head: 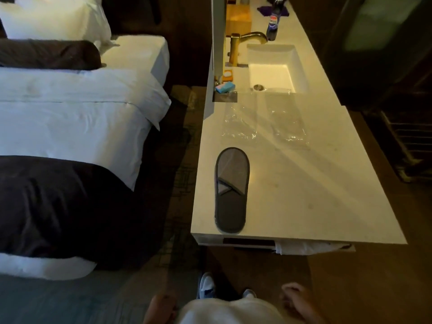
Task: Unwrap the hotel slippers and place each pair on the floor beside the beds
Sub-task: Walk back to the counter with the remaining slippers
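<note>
A dark grey hotel slipper (pixel 231 190) lies flat near the front left corner of the white vanity counter (pixel 304 183); it may be a stacked pair. Beyond it, a clear plastic wrapper (pixel 264 118) is spread on the counter next to the sink. My left hand (pixel 161 307) and my right hand (pixel 297 302) hang low at the bottom of the view, both away from the slipper and holding nothing. The fingers look loosely apart, though both hands are blurred. The nearer bed (pixel 70 136), white with a dark runner, stands to the left.
A sink (pixel 273 69) with a gold tap (pixel 243 43) is set in the counter, a cola bottle (pixel 273 22) behind it and soap packets (pixel 225 86) beside it. A second bed (pixel 131 50) lies farther back. Patterned carpet (pixel 180 160) runs between beds and counter. My shoes (pixel 207 285) stand below.
</note>
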A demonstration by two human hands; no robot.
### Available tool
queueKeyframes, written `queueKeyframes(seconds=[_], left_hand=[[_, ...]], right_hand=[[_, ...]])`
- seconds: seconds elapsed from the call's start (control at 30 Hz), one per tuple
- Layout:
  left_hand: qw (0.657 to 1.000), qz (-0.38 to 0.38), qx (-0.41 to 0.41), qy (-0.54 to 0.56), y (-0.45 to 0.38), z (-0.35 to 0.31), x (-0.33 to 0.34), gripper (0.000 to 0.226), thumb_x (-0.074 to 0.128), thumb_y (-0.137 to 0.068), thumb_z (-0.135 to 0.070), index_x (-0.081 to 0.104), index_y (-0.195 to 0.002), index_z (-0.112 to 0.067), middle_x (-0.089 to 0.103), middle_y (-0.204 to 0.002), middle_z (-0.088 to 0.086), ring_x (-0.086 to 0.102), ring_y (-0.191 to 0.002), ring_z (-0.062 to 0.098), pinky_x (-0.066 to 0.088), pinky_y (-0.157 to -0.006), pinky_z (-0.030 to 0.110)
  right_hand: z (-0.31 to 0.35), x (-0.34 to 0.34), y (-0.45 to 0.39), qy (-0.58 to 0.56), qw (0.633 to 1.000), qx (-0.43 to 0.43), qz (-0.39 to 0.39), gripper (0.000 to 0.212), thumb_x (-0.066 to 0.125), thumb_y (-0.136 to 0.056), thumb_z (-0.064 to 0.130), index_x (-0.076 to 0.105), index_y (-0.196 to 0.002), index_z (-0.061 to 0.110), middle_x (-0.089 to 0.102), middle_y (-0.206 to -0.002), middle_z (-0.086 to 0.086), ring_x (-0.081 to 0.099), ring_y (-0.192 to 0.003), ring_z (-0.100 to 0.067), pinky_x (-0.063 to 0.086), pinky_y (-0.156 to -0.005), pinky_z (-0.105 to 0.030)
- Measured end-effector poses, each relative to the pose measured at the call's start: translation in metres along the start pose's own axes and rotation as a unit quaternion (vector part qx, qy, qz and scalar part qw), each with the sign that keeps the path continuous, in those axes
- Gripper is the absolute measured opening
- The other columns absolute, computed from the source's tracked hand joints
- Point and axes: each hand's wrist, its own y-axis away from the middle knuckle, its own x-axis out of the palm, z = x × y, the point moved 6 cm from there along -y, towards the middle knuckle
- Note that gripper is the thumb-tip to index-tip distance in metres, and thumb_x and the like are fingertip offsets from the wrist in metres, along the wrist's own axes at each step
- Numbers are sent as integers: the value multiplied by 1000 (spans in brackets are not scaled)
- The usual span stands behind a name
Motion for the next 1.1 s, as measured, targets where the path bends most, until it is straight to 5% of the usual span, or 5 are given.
queueKeyframes(seconds=[0.17,0.33,0.57,0.77,1.1], left_hand=[[998,39,-18,-35,1,-13,0,21,50,-95,1,59,-78,-6,58,-63,7,54,-55,19,46,-50,24],[1000,2,14,19,-9,-41,-11,38,45,-90,21,61,-62,-1,57,-44,9,53,-41,24,40,-32,21],[990,-46,92,99,12,-140,-38,17,49,-99,-5,60,-86,-5,60,-74,14,56,-59,21,44,-49,29],[953,-98,235,166,55,-257,-32,26,52,-98,-11,53,-121,-22,66,-100,5,68,-90,21,57,-72,29],[958,-31,268,98,47,-325,44,49,54,-96,-12,39,-141,-23,61,-118,13,60,-81,11,46,-60,21]], right_hand=[[-4,17,5,3,1000,18,-11,17,62,-89,-5,70,-76,2,68,-104,-29,62,-83,-31,47,-60,-28],[19,10,19,-18,1000,0,8,23,58,-88,-12,68,-72,1,64,-95,-27,58,-78,-30,46,-63,-30],[145,-35,80,-95,981,-121,116,19,57,-97,19,71,-101,7,76,-93,-16,73,-91,-34,57,-69,-35],[265,-47,104,-123,945,-294,74,21,51,-99,21,67,-113,20,72,-110,-1,72,-98,-19,59,-85,-40],[317,-2,58,-156,957,-244,-8,37,53,-93,13,53,-129,19,60,-117,-10,65,-92,-23,58,-82,-43]])
